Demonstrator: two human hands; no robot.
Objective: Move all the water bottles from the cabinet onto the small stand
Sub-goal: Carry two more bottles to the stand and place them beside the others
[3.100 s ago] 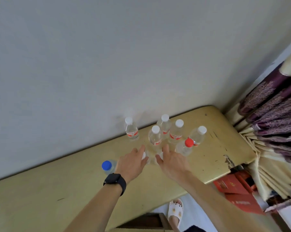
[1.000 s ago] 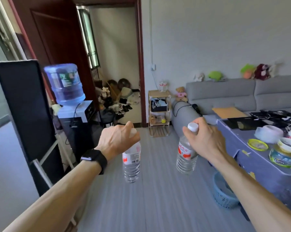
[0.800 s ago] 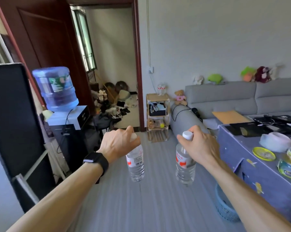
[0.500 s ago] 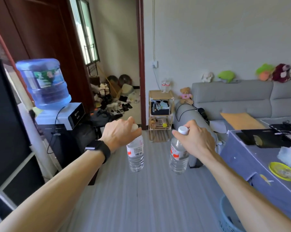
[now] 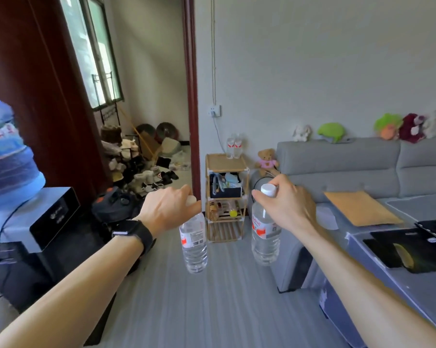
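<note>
Clear plastic water bottles hang upright, one from each hand, above the grey floor (image 5: 212, 305). On the near left, the left hand (image 5: 168, 210), with a black watch (image 5: 134, 233) at the wrist, has its fingers curled over the cap and neck of the left bottle (image 5: 194, 244), whose red-and-white label shows a barcode. Opposite it, the right hand (image 5: 287, 207) grips the right bottle (image 5: 264, 237) round the neck, thumb and fingers closed just below the white cap. Both bottles are in the air, apart from each other and well short of the small stand (image 5: 219, 162), a bamboo shelf unit against the far wall between the dark red door frame (image 5: 190, 96) and the grey sofa (image 5: 337, 162). On its top shelf, towards the back, a pair of bottles (image 5: 233, 146) stands side by side. Beside the stand sits a teddy bear (image 5: 267, 159) in a pink top; at far left, a blue water jug (image 5: 6, 159); at lower right, a blue-grey table (image 5: 432, 295)
</note>
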